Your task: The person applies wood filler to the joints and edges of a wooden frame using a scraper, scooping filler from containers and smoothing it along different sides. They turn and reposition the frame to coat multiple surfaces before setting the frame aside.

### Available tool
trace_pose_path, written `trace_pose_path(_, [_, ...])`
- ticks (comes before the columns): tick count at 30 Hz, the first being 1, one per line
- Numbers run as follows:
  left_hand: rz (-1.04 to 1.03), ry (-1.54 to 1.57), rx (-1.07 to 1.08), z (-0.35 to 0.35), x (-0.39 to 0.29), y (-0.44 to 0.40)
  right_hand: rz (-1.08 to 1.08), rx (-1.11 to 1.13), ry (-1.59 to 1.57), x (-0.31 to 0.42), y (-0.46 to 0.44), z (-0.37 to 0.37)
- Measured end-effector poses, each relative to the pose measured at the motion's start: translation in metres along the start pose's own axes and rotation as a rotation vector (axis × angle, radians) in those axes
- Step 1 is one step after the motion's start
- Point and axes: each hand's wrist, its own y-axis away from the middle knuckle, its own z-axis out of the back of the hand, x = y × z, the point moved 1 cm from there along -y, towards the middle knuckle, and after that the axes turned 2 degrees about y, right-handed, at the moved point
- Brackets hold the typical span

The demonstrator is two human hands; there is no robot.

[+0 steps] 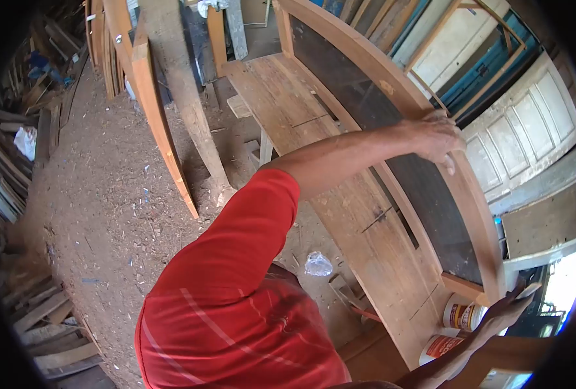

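A wooden frame with a dark panel (pixel 379 117) stands on its long edge on a plank workbench (pixel 340 201). My left hand (pixel 436 137) reaches across from the red sleeve and is closed over the frame's upper rail (pixel 479 201), fingers hooked over its edge. At the lower right, beyond the frame's near end, is my right hand (pixel 512 305). Its fingers look closed around a small, pale, flat piece (pixel 530 290) that I cannot identify.
Two white labelled buckets, one upper (pixel 463 313) and one lower (pixel 440 348), stand near the bench's end. Old doors (pixel 528 129) lean behind the frame. Long boards (pixel 161 129) stand at the left. Shavings cover the floor, where a clear plastic bag (pixel 318 264) lies.
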Motion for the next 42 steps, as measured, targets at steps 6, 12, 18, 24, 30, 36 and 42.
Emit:
trace_pose_path(6, [0.018,-0.02,0.055,0.003,0.012,-0.024,0.195,0.784,0.463,-0.024,-0.013,-0.002])
trace_pose_path(12, [0.123,0.053,0.07,0.014,-0.005,-0.029,0.28,0.498,0.216,-0.033,-0.011,-0.02])
trace_pose_path(18, [0.194,-0.018,0.074,0.028,-0.029,-0.033,0.437,0.392,0.218,-0.019,-0.003,-0.034])
trace_pose_path(24, [0.203,0.013,0.106,0.018,-0.017,-0.046,0.132,0.517,0.184,0.009,-0.01,-0.012])
trace_pose_path(30, [0.13,0.132,0.139,0.025,-0.027,-0.045,-0.122,0.546,0.067,0.007,-0.011,-0.006])
trace_pose_path(36, [0.116,0.062,0.136,0.01,0.002,-0.07,-0.653,0.418,-0.322,-0.085,0.012,0.008])
trace_pose_path(42, [0.034,-0.036,0.163,-0.024,0.066,-0.116,-0.862,0.582,-0.328,-0.185,0.092,0.024])
